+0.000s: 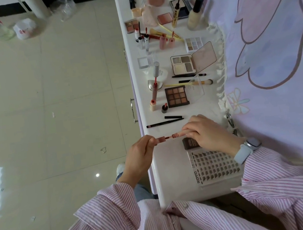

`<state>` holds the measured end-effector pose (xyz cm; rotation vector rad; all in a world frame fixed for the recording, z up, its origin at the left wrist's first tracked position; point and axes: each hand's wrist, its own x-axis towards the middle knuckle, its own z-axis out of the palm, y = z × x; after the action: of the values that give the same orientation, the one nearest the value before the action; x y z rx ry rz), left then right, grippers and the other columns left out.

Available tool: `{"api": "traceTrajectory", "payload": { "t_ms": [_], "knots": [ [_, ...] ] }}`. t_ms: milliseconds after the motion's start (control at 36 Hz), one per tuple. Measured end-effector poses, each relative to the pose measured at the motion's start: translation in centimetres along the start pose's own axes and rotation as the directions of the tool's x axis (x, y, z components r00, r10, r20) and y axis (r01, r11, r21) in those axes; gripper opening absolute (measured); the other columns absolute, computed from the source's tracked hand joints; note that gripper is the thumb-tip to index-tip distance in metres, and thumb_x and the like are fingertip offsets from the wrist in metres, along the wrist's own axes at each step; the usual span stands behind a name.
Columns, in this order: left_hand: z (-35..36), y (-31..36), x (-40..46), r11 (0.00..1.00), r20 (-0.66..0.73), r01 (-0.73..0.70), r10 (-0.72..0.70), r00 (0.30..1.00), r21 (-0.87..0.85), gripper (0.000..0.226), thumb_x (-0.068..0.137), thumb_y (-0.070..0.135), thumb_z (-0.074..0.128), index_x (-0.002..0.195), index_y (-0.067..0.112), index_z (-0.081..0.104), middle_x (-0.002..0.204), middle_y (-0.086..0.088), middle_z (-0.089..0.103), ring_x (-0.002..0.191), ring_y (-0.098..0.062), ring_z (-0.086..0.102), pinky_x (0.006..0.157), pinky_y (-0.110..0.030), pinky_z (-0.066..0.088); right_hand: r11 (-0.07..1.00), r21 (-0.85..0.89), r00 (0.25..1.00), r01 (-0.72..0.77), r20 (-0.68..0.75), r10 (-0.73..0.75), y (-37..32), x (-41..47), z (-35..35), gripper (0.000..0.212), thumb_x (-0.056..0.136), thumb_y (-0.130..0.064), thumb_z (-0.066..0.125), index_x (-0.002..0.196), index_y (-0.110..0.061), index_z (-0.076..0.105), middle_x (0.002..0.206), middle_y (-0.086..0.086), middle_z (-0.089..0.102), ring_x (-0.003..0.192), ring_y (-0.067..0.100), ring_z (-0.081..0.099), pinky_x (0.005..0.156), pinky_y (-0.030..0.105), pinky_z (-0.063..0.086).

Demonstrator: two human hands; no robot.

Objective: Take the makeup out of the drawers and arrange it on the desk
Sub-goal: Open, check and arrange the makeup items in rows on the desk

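Left hand fingers pinch lip gloss cap; right hand grips tube.

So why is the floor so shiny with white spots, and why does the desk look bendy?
Head view: the tiled floor mirrors window light as a bright patch at the left edge and a small lamp dot; the wide-angle lens curves the desk edge; the far makeup at the top looks soft, while both hands holding the lip gloss are fairly sharp.

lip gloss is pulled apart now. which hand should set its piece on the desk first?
Right, probably. The right hand holds the tube end already over the desk, beside the brown compact. The left hand grips the cap end off the desk's edge.
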<state>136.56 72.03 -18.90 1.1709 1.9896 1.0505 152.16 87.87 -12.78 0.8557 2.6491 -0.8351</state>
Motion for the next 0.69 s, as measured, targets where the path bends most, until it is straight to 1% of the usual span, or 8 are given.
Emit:
{"api": "traceTrajectory", "payload": {
  "t_ms": [111,194,306,417,472,528,611,694],
  "knots": [
    [-0.6,-0.1,-0.2,0.999,-0.047,0.04,-0.041,0.998,-0.023,0.028,0.097,0.018,0.042,0.081,0.004,0.06,0.066,0.017,0.051,0.062,0.002,0.049,0.054,-0.011,0.033,0.998,-0.054,0.992,-0.013,-0.124,0.006,0.8,-0.1,-0.4,0.024,0.094,-0.021,0.049,0.113,-0.016,0.063,0.1,-0.006,0.038,0.098,0.011,0.035,0.093,0.032,0.035],
    [-1.1,-0.4,-0.2,0.981,-0.069,0.126,-0.137,0.988,-0.145,0.023,0.098,0.009,0.042,0.085,0.0,0.06,0.069,0.023,0.057,0.056,0.001,0.048,0.054,-0.013,0.038,0.997,-0.058,0.973,-0.05,-0.229,0.035,1.5,-0.3,-0.8,0.023,0.091,-0.018,0.053,0.11,-0.014,0.065,0.097,-0.003,0.037,0.095,0.014,0.036,0.09,0.035,0.036],
    [-1.7,-0.1,0.0,0.925,-0.087,0.172,-0.213,0.973,-0.338,0.022,0.099,0.008,0.036,0.088,0.009,0.056,0.073,0.006,0.061,0.054,-0.001,0.052,0.055,-0.016,0.046,0.991,0.103,0.923,-0.088,-0.366,0.119,1.9,-0.2,-0.7,0.021,0.088,-0.011,0.058,0.108,-0.009,0.066,0.095,0.0,0.039,0.092,0.017,0.04,0.086,0.03,0.034],
    [-1.1,0.3,0.1,0.906,-0.073,0.195,-0.238,0.968,-0.376,0.012,0.1,0.013,0.034,0.094,0.016,0.043,0.087,0.002,0.068,0.057,-0.008,0.061,0.056,-0.02,0.048,0.947,0.309,0.901,-0.085,-0.382,0.206,1.4,0.0,0.4,0.018,0.091,-0.022,0.055,0.103,-0.012,0.065,0.091,-0.001,0.052,0.09,0.018,0.05,0.077,0.024,0.036],
    [-0.5,0.4,0.0,0.897,-0.047,0.204,-0.241,0.969,-0.392,0.012,0.1,0.014,0.032,0.093,0.021,0.037,0.098,0.003,0.067,0.064,-0.01,0.065,0.06,-0.021,0.049,0.931,0.352,0.901,-0.1,-0.364,0.235,1.1,0.0,1.0,0.018,0.092,-0.026,0.054,0.098,-0.013,0.065,0.087,-0.003,0.059,0.088,0.016,0.053,0.072,0.019,0.036],
    [0.0,0.3,0.0,0.898,-0.041,0.201,-0.236,0.971,-0.392,0.013,0.1,0.016,0.033,0.091,0.025,0.035,0.105,0.007,0.064,0.076,-0.009,0.066,0.066,-0.019,0.05,0.914,0.395,0.905,-0.093,-0.349,0.243,0.7,-0.1,1.6,0.02,0.092,-0.028,0.053,0.092,-0.013,0.066,0.086,-0.006,0.062,0.086,0.013,0.053,0.072,0.017,0.037],
    [1.1,0.2,0.2,0.926,-0.159,0.177,-0.24,0.958,-0.333,0.011,0.097,0.016,0.045,0.095,0.027,0.043,0.104,0.013,0.06,0.087,-0.007,0.062,0.073,-0.016,0.047,0.916,0.393,0.911,-0.08,-0.343,0.227,0.4,0.2,2.7,0.019,0.092,-0.027,0.054,0.084,-0.015,0.067,0.093,-0.004,0.066,0.086,0.015,0.054,0.078,0.026,0.043],
    [2.0,0.2,0.8,0.96,-0.288,0.139,-0.208,0.935,-0.241,0.01,0.09,0.012,0.058,0.095,0.021,0.057,0.093,0.01,0.053,0.077,-0.005,0.054,0.068,-0.009,0.041,0.923,0.373,0.908,-0.092,-0.349,0.232,0.4,1.0,3.8,0.02,0.091,-0.029,0.055,0.086,-0.016,0.069,0.097,-0.003,0.066,0.082,0.013,0.051,0.076,0.026,0.042]
  ]
}}
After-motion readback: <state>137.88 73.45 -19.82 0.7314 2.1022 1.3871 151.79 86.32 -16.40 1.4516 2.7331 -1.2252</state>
